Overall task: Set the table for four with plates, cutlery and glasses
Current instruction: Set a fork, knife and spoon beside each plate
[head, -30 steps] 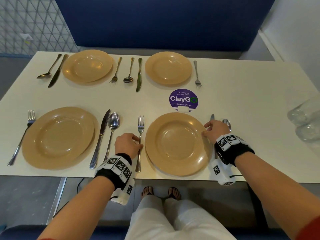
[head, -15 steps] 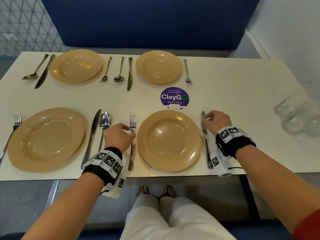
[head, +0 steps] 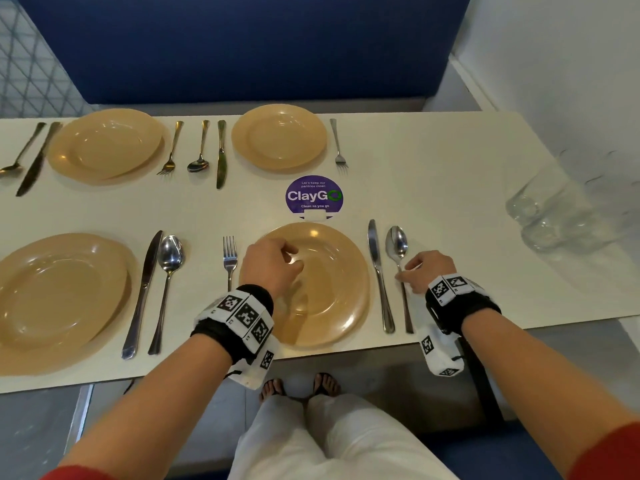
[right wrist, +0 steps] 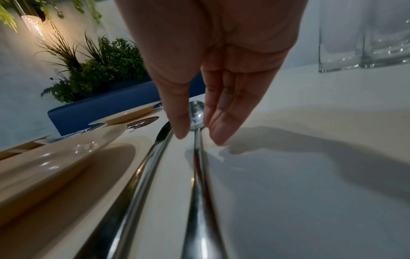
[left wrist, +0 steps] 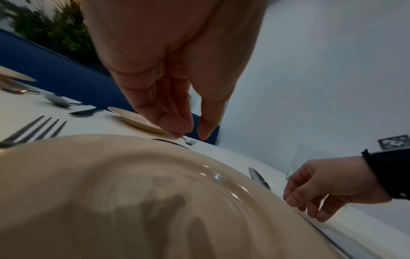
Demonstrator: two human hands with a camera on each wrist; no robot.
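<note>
Four tan plates lie on the white table [head: 450,161]. My left hand [head: 294,261] hovers over the near right plate [head: 332,299], fingers loosely curled and holding nothing; the left wrist view shows the left hand [left wrist: 191,135] empty above the near right plate [left wrist: 133,192]. A fork [head: 229,258] lies left of this plate, a knife [head: 379,271] and a spoon [head: 397,242] to its right. My right hand [head: 401,277] is at the spoon's handle. The right wrist view has the right hand [right wrist: 199,138] with thumb and fingers straddling the spoon [right wrist: 197,112], small gaps on both sides.
The near left plate [head: 59,296], far left plate [head: 104,143] and far right plate [head: 278,136] each have cutlery beside them. Several clear glasses [head: 561,216] stand at the table's right end. A purple ClayGo sticker [head: 314,197] sits mid-table. A blue bench back runs behind.
My left hand left the fork and moved right, over the plate. My right hand shifted from the knife to the spoon's handle, and the spoon now shows beside the knife.
</note>
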